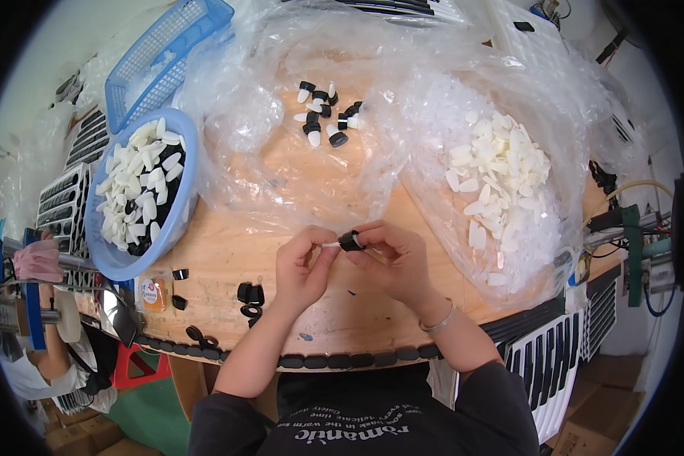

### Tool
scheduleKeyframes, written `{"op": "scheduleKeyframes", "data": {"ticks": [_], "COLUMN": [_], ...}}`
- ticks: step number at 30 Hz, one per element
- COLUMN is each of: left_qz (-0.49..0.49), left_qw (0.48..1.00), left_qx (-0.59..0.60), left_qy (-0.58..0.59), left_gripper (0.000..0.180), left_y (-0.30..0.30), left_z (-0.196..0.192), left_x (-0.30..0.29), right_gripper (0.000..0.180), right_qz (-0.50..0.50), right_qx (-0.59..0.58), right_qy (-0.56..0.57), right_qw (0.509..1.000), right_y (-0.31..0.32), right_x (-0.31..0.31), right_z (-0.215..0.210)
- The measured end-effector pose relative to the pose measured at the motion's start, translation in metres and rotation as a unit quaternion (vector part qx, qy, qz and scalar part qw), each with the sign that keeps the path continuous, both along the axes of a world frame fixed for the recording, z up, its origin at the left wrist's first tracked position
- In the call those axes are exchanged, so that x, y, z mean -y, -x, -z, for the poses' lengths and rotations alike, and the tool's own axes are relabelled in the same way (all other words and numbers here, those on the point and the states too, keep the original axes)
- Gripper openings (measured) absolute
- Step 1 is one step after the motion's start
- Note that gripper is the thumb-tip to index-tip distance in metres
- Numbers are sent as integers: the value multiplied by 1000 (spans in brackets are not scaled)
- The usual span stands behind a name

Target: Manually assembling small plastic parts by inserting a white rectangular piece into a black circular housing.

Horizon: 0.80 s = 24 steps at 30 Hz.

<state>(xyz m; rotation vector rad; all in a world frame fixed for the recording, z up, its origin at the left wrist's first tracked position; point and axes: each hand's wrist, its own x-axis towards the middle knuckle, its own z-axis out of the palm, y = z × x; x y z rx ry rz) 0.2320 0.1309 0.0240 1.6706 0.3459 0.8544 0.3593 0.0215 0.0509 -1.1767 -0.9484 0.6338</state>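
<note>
Both my hands meet over the middle of the wooden table. My left hand [308,267] is closed in a pinch on a small white plastic piece [330,245], of which only a short length shows. The fingers of my right hand [394,257] grip a black ring-shaped cap [349,242] at its side. The white piece reaches the cap; how far it goes in I cannot tell. Beyond my hands lies a loose group of black caps with white tongue-shaped pieces [314,138] sticking out of them.
A blue basin [191,178] of white and black pieces stands at left, a blue basket [114,95] behind it. Clear plastic sheeting [441,205] at right bears a heap of white pieces [501,163]. Loose black caps [251,294] lie near my left forearm. Another person [53,361] sits far left.
</note>
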Motion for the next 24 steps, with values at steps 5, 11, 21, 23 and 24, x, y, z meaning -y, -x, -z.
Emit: {"op": "scheduleKeyframes", "data": {"ticks": [5, 11, 21, 23, 24], "left_qz": [18, 8, 31, 42, 46], "left_qw": [995, 987, 991, 990, 990], "left_qx": [-14, -1, 34, 31, 31], "left_qy": [-94, -159, -124, -133, -132], "left_gripper": [15, 15, 17, 17, 17], "left_y": [0, 0, -3, -3, -3], "left_z": [-11, -15, -8, -9, -9], "left_x": [-4, -7, -8, -7, -8], "right_gripper": [19, 19, 19, 19, 19], "right_qz": [13, 44, 74, 59, 43], "right_qx": [153, 182, 395, 326, 256], "right_qy": [1, -27, -76, -57, -41], "right_qw": [988, 982, 913, 942, 965], "right_y": [-4, 0, -6, -6, -6], "right_x": [1, 0, 2, 2, 3], "right_z": [-11, -3, -14, -12, -11]}}
